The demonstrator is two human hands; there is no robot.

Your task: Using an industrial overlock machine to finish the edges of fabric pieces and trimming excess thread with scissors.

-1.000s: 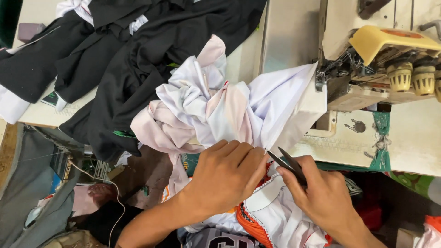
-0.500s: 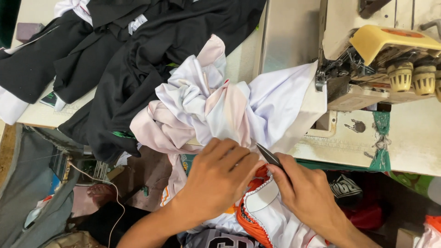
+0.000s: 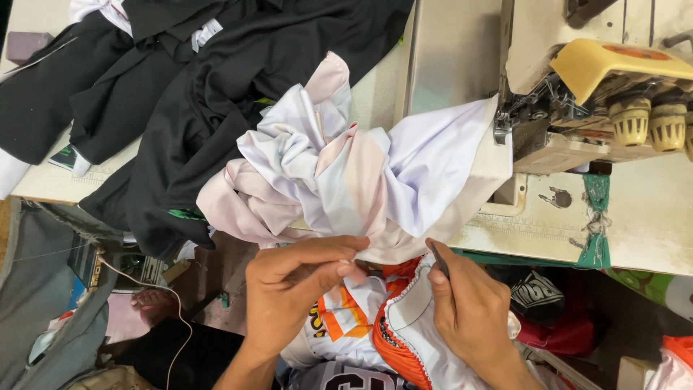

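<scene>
The crumpled white and pale pink fabric garment (image 3: pixel 346 180) lay on the pale counter (image 3: pixel 650 224), just to the left of the cream-coloured sewing machine with a yellow cover (image 3: pixel 606 79), and one corner of it reached up to the needle area of this machine. Its lower edge hung over the front edge of the counter, below and to the left of the machine.

The left hand (image 3: pixel 303 285) was closed in a pinch on this lower edge, with the thumb and the fingers pressed together on a small fold of the cloth. The right hand (image 3: pixel 469 310) was just beside it, a little nearer to the machine, and it was closed around small dark thread snips (image 3: pixel 437 258), whose tip pointed up toward the same edge of the garment. I could not tell if the tip touched the cloth.

Under both hands, below the counter edge, there was a white jersey with orange trim and a ribbed orange collar (image 3: pixel 390 325).

Far to the left of the machine, a heap of black fabric garments (image 3: pixel 202 87) covered the counter, touching the pale garment on its left side. A strip of green cloth (image 3: pixel 595 217) hung just below the machine. Low and far left from the machine, a thin white cable (image 3: pixel 173 325) ran over the floor area.
</scene>
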